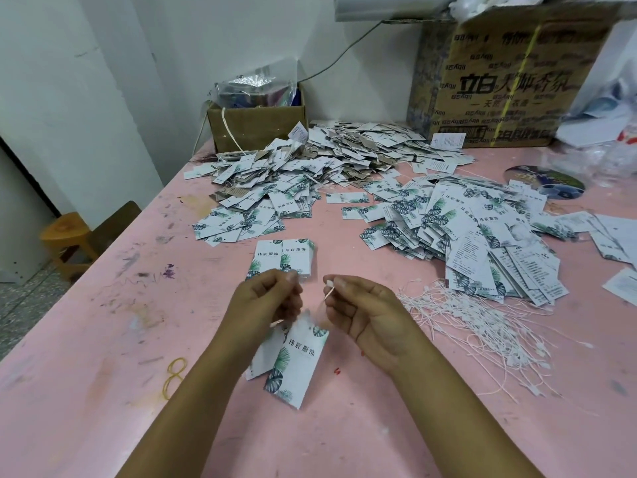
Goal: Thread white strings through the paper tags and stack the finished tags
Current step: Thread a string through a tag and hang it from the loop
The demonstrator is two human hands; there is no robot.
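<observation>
Small garment-tag packing workroom: scuffed pink worktable [103, 339] heaped with printed tags [293, 174], loose strings [482, 322], cardboard cartons [499, 81] against bare white wall upper frame.

Looks from head height, forward and down, through one wide-angle lens onto the pink counter [103, 339]. Sits close above the forearms, with the fingers [344, 283] just below frame centre. Takes in, well beyond the fingers, the wall [120, 63] and a cardboard box [499, 81] farther right of them.
</observation>
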